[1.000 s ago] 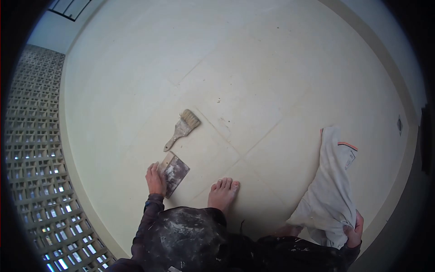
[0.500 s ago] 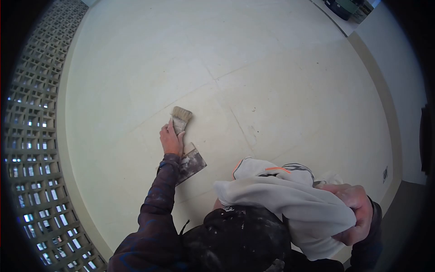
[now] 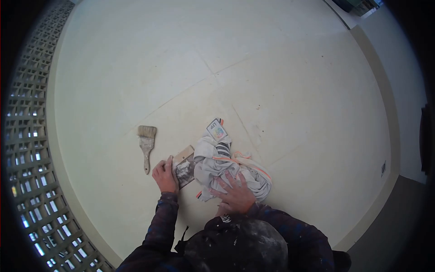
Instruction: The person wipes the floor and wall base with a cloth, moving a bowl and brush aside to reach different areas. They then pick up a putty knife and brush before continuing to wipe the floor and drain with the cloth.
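Observation:
A crumpled pale grey cloth with orange trim (image 3: 210, 170) lies on the floor in front of me. My right hand (image 3: 238, 195) rests on it with fingers spread. A scraper with a dark, white-smeared blade (image 3: 185, 173) lies just left of the cloth. My left hand (image 3: 166, 176) is at the blade's left edge, its fingers closed on it. A flat paintbrush (image 3: 146, 147) lies apart on the floor, up and left of my left hand, bristles pointing away. At the cloth's far end shows a white printed tag (image 3: 217, 129).
The pale floor (image 3: 136, 68) has thin joint lines and a few dark specks. A perforated block wall (image 3: 31, 136) runs along the left side. On the right are a raised border (image 3: 385, 118) and a light wall (image 3: 403, 90). A dark object (image 3: 346, 4) is at top right.
The brush has left my left hand and lies on the floor; that hand has moved to the scraper. The cloth was in my right hand and now lies on the floor under it.

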A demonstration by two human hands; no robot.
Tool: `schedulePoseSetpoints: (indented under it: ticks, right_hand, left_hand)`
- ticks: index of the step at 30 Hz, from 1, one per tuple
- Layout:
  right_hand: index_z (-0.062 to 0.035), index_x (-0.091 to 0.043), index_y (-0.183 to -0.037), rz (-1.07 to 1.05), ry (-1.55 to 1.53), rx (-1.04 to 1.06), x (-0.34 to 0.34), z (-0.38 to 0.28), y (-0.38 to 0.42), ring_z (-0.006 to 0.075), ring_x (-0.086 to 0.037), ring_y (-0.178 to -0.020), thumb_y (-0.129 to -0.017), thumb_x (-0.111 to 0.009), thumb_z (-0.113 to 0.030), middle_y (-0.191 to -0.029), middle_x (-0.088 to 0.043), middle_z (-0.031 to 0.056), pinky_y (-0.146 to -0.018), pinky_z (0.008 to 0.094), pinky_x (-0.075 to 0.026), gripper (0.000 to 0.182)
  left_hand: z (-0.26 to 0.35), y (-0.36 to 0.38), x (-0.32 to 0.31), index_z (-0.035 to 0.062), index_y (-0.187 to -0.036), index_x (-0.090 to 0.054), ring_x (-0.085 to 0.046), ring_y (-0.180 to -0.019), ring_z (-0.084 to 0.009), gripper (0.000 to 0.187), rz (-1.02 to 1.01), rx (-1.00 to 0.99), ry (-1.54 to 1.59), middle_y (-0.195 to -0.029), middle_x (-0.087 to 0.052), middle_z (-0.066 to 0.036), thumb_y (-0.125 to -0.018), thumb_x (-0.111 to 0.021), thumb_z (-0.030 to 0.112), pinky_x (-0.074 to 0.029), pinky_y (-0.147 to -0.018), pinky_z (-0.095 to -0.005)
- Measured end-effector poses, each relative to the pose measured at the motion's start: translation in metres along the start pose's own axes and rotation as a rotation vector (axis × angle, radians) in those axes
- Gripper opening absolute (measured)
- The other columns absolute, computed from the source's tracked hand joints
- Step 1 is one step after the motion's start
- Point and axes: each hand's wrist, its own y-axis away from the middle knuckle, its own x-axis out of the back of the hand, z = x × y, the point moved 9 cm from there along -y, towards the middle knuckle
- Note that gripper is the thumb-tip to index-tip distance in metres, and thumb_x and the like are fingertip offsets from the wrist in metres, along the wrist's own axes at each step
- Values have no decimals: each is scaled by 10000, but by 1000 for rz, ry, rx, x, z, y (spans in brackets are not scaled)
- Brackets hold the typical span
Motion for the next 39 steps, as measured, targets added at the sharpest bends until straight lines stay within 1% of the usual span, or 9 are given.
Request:
schedulePoseSetpoints:
  ticks: [2, 7, 13, 16, 22, 25, 31, 34, 39]
  right_hand:
    - [-416, -492, -1406, 72, 221, 30, -47, 11, -20, 303, -307, -1447, -842, -682, -482, -1511, -421, 23, -1126, 680, -151, 599]
    - [-363, -518, -1396, 338, 205, -68, 17, 67, -104, 308, -280, -1452, -883, -663, -380, -1506, -412, 32, -1143, 647, -158, 533]
    - [-342, -549, -1363, 458, 328, -117, 108, 157, -196, 285, -371, -1381, -883, -666, -323, -1469, -445, 59, -1070, 576, -287, 494]
    - [-337, -570, -1333, 288, 325, -189, 97, 150, -142, 259, -433, -1318, -868, -677, -289, -1433, -474, 46, -1020, 540, -333, 480]
    - [-397, -612, -1268, 145, 303, -298, 32, 100, 84, 249, -470, -1275, -831, -683, -273, -1362, -505, 14, -1035, 553, -332, 460]
    - [-410, -618, -1254, 58, 324, -255, 34, 100, 86, 251, -472, -1269, -826, -678, -270, -1349, -515, 11, -1042, 564, -331, 455]
    - [-364, -598, -1293, 407, 329, -160, 80, 147, -115, 259, -438, -1304, -871, -647, -250, -1386, -500, 37, -1078, 561, -295, 440]
    - [-373, -535, -1376, 365, 348, -161, 115, 194, -230, 262, -345, -1392, -973, -552, -342, -1482, -439, 19, -1090, 554, -248, 405]
    - [-387, -521, -1399, 224, 374, -123, 114, 189, -209, 248, -333, -1396, -1000, -525, -363, -1497, -422, 2, -1028, 529, -311, 400]
  left_hand:
    - [-37, 6, 3, 138, -1385, -530, -499, -1151, -342, 493, 43, 47, -44, -1208, -544, -151, -903, -632, 148, -370, -985, -492]
    - [-111, 21, 38, 38, -1345, -524, -509, -1129, -384, 446, 95, 332, -120, -1193, -548, -188, -913, -610, 108, -405, -952, -493]
    - [-75, 9, 48, -33, -1324, -496, -445, -1253, -414, 451, 259, 262, 74, -1329, -461, -230, -884, -565, 40, -371, -1063, -487]
    - [-19, -21, 35, -22, -1308, -508, -446, -1246, -400, 438, 286, 80, 173, -1329, -457, -223, -874, -554, 10, -372, -1063, -485]
    - [122, -23, 33, 25, -1219, -569, -480, -1218, -356, 377, 62, -116, 585, -1283, -500, -193, -846, -556, -27, -397, -1052, -448]
    - [155, 13, 13, 27, -1189, -583, -490, -1207, -355, 359, -19, -137, 675, -1274, -508, -192, -835, -564, -27, -409, -1040, -452]
    - [177, 13, 10, 24, -1178, -586, -501, -1196, -358, 359, -44, -129, 715, -1253, -526, -192, -824, -564, -30, -424, -1025, -453]
    - [177, -9, 15, 24, -1179, -582, -508, -1188, -356, 364, -9, -115, 690, -1250, -531, -187, -821, -551, -35, -427, -1015, -444]
    - [157, -33, 43, -6, -1182, -576, -515, -1143, -348, 365, 125, -44, 671, -1221, -534, -192, -819, -552, -42, -425, -1002, -428]
